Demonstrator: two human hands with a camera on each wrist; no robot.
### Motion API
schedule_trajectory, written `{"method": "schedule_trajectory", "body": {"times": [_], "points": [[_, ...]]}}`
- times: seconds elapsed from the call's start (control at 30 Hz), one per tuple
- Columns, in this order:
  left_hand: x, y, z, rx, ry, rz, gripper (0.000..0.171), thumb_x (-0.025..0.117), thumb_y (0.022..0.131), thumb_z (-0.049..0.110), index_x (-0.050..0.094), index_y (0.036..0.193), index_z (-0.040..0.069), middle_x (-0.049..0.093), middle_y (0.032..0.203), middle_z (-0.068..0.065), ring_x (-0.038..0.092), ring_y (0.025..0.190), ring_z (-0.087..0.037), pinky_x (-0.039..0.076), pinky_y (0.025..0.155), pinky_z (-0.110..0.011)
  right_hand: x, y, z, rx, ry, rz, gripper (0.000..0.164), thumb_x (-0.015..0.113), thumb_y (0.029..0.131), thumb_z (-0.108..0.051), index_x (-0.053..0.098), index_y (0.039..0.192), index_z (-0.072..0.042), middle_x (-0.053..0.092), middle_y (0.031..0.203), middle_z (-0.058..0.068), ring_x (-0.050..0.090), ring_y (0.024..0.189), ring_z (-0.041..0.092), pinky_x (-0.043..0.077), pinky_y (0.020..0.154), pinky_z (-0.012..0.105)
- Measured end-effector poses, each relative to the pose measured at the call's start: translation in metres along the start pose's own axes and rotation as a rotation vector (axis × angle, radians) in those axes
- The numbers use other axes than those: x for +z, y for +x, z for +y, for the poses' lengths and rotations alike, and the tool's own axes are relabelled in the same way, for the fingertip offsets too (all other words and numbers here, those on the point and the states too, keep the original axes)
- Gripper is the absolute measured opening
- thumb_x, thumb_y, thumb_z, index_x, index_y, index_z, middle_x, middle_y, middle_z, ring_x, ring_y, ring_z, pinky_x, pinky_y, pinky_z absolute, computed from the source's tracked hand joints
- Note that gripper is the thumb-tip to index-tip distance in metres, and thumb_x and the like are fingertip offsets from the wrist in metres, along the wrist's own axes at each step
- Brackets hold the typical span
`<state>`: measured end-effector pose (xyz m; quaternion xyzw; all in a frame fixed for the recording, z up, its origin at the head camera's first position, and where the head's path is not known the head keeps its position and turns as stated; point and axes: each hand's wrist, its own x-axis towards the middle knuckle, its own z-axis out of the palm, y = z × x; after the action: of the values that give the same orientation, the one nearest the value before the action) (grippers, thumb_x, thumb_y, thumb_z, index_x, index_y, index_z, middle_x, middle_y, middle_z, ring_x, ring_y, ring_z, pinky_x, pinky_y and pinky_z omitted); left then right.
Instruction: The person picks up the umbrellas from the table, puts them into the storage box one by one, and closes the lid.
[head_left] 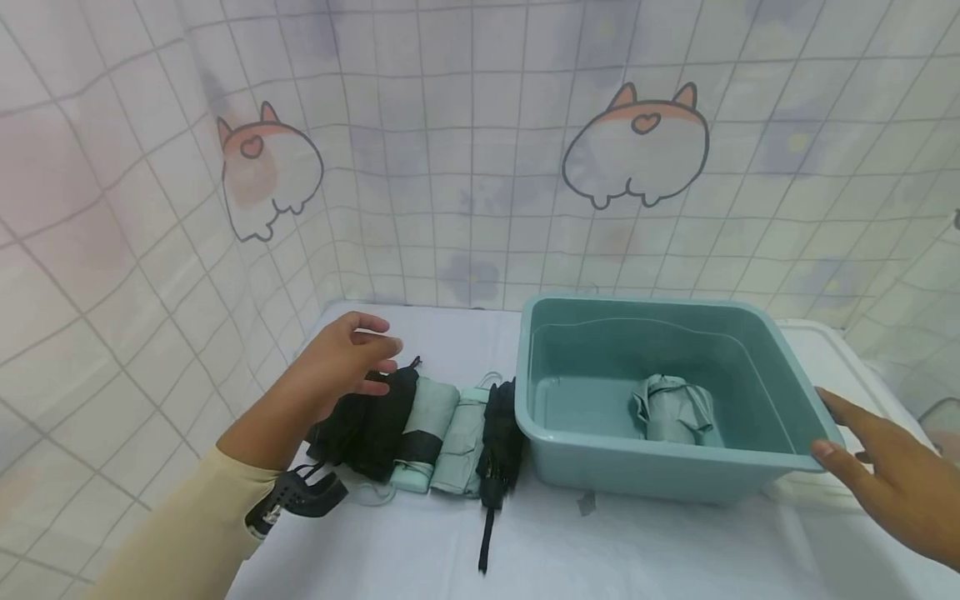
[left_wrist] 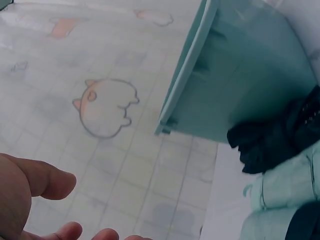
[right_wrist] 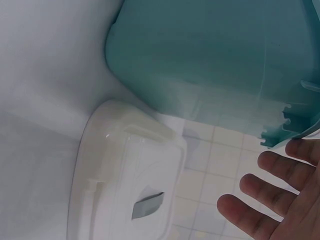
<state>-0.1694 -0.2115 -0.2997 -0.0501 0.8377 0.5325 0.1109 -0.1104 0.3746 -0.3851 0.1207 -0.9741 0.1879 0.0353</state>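
Note:
My left hand [head_left: 347, 360] hovers over the left end of a row of folded umbrellas, its fingers loosely bent with nothing between them. Beneath it lies a black umbrella [head_left: 384, 425]. Beside that are a pale green umbrella with a black band [head_left: 435, 408], another pale green umbrella [head_left: 461, 442] and a black umbrella with a strap [head_left: 501, 442]. A teal plastic bin [head_left: 615, 471] stands to their right, with one grey-green umbrella [head_left: 672, 410] inside. At the bin's right end is my right hand [head_left: 892, 475], thumb at the rim; in the right wrist view its fingers [right_wrist: 287, 167] extend fairly straight.
A white plastic lid [right_wrist: 135, 165] with a grey latch [right_wrist: 148, 205] lies on the white tabletop [head_left: 645, 550], right of and partly behind the bin. Checked curtains [head_left: 450, 167] with cartoon animals hang at the back and sides. A small grey mark [head_left: 587, 503] shows before the bin.

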Motion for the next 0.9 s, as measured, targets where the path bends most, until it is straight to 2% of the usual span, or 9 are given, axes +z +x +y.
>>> {"method": "schedule_trajectory", "body": {"times": [0.17, 0.37, 0.47, 0.67, 0.9], "points": [[-0.016, -0.001, -0.014, -0.019, 0.047, 0.021, 0.062, 0.063, 0.102, 0.032, 0.035, 0.15, 0.005, 0.051, 0.145, -0.021, 0.06, 0.123, -0.038, 0.054, 0.098, -0.048, 0.0, 0.0, 0.0, 0.021, -0.009, -0.012, 0.073, 0.052, 0.108, -0.032, 0.018, 0.157, 0.01, 0.045, 0.132, 0.048, 0.049, 0.109, 0.071, 0.049, 0.068, 0.076], [-0.032, 0.003, -0.029, -0.044, 0.123, 0.063, 0.066, 0.063, 0.102, 0.035, 0.034, 0.151, 0.002, 0.051, 0.144, -0.025, 0.059, 0.124, -0.04, 0.055, 0.096, -0.047, 0.001, 0.001, 0.003, 0.003, 0.0, 0.018, 0.074, 0.055, 0.107, -0.028, 0.017, 0.156, 0.012, 0.046, 0.132, 0.047, 0.046, 0.111, 0.068, 0.049, 0.072, 0.076], [-0.04, 0.006, -0.04, -0.062, 0.168, 0.082, 0.068, 0.062, 0.102, 0.038, 0.034, 0.151, 0.0, 0.049, 0.145, -0.028, 0.059, 0.124, -0.042, 0.055, 0.097, -0.049, 0.002, 0.001, 0.006, -0.005, 0.0, 0.012, 0.075, 0.055, 0.107, -0.029, 0.016, 0.158, 0.009, 0.046, 0.133, 0.046, 0.046, 0.112, 0.067, 0.048, 0.073, 0.077], [-0.056, 0.011, -0.066, -0.12, 0.2, 0.076, 0.071, 0.063, 0.101, 0.038, 0.034, 0.15, -0.005, 0.048, 0.143, -0.032, 0.059, 0.122, -0.043, 0.057, 0.093, -0.047, 0.004, 0.002, 0.009, -0.031, 0.015, 0.018, 0.073, 0.056, 0.106, -0.029, 0.019, 0.159, 0.006, 0.05, 0.134, 0.042, 0.048, 0.114, 0.065, 0.048, 0.074, 0.077], [-0.065, 0.017, -0.081, -0.177, 0.218, 0.08, 0.074, 0.064, 0.099, 0.043, 0.035, 0.149, -0.005, 0.047, 0.142, -0.033, 0.056, 0.123, -0.046, 0.053, 0.098, -0.054, 0.004, 0.003, 0.005, -0.001, -0.001, 0.026, 0.074, 0.056, 0.106, -0.03, 0.019, 0.157, 0.01, 0.048, 0.131, 0.045, 0.047, 0.112, 0.066, 0.049, 0.072, 0.076]]}}
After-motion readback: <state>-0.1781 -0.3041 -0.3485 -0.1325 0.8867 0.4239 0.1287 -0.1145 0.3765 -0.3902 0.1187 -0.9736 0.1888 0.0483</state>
